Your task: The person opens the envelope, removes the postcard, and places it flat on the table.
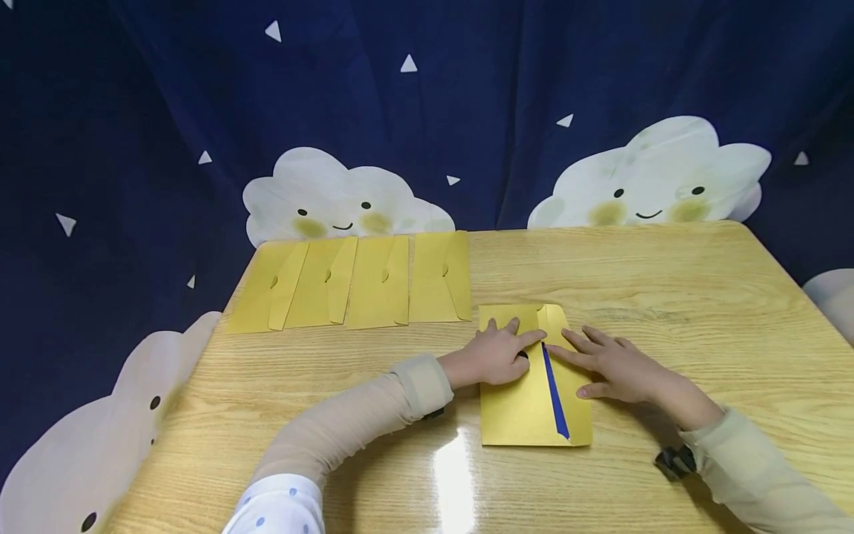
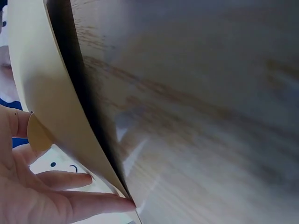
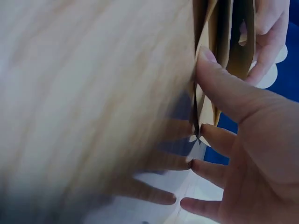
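A yellow envelope [image 1: 510, 415] lies on the table with its flap [image 1: 575, 415] along the right side. Between flap and body shows a narrow blue strip [image 1: 555, 397]. My left hand [image 1: 497, 354] rests on the envelope's body with fingers spread, its thumb beside a dark slot. In the left wrist view a rounded tab [image 2: 39, 133] of the envelope stands up by the fingers. My right hand [image 1: 620, 367] reaches in from the right, its index fingertip at the upper end of the blue strip and its thumb at the flap's outer edge. Its fingers are extended.
Several closed yellow envelopes [image 1: 380, 297] lie in a row at the table's back left. The wooden table [image 1: 667, 282] extends to both sides. Behind it hangs a dark blue curtain [image 1: 467, 96] with white cloud faces.
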Available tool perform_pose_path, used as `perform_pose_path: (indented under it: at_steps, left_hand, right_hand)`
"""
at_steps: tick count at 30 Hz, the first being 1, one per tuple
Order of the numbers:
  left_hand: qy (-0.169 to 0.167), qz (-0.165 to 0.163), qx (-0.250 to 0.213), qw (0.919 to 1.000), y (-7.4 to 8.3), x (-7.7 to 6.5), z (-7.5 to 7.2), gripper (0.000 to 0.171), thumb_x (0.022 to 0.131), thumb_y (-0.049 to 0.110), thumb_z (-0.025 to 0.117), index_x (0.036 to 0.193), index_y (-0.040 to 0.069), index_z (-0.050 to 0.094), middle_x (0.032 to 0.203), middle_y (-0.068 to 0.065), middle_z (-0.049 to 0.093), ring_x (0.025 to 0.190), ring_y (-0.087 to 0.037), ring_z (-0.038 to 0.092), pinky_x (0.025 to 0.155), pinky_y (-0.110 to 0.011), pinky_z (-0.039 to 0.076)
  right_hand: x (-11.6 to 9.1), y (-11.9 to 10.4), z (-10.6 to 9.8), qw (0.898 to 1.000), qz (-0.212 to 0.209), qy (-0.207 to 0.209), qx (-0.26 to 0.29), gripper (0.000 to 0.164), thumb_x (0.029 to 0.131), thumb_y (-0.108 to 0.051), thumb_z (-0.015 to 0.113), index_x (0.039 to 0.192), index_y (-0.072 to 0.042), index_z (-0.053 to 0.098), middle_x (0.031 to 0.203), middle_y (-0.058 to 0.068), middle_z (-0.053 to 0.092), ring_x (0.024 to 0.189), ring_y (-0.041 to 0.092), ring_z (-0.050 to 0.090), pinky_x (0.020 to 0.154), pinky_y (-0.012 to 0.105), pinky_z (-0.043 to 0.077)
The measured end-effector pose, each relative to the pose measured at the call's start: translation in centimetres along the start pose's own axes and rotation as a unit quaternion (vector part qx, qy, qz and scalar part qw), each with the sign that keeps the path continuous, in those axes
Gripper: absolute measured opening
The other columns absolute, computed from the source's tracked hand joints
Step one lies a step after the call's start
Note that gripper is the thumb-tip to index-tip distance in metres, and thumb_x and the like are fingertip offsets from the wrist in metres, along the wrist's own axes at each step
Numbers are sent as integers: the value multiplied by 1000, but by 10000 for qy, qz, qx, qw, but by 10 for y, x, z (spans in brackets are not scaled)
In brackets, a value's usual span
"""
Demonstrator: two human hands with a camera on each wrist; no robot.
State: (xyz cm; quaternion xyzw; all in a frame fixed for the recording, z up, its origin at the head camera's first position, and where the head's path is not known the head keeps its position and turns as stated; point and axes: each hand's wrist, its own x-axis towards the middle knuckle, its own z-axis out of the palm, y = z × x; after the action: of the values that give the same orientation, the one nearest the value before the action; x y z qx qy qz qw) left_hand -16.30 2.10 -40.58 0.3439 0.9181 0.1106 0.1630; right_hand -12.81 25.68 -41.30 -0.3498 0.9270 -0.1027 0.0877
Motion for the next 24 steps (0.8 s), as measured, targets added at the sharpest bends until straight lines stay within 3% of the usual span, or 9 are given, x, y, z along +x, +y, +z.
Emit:
perform_pose_path:
  at_steps: [4,13,24]
  left_hand:
    - [65,10,46,10000,-2,0,2,51,93,25,37,144,31,28,144,-19,29,122,-51,31,89,-59,37]
    - [82,24,104,9999,-2,1,3,51,93,24,37,143,30,29,143,-21,29,121,-52,31,88,-59,37]
    - [102,-4,145,9998,-1,1,3,52,93,24,38,143,29,30,143,-20,29,121,-52,32,88,-58,38]
  right_hand:
    - [0,-1,3,9998,-177,66,-113,61,86,-40,57,141,-34,33,142,24,30,125,52,25,82,67,33]
    - [-1,-3,1,9995,-259,-48,-161,50,87,-39,55,135,-33,44,141,27,28,124,54,23,82,67,34]
    - [-1,0,1,9995,-286,15,-156,48,87,-40,57,133,-30,49,141,23,31,125,52,23,83,66,33]
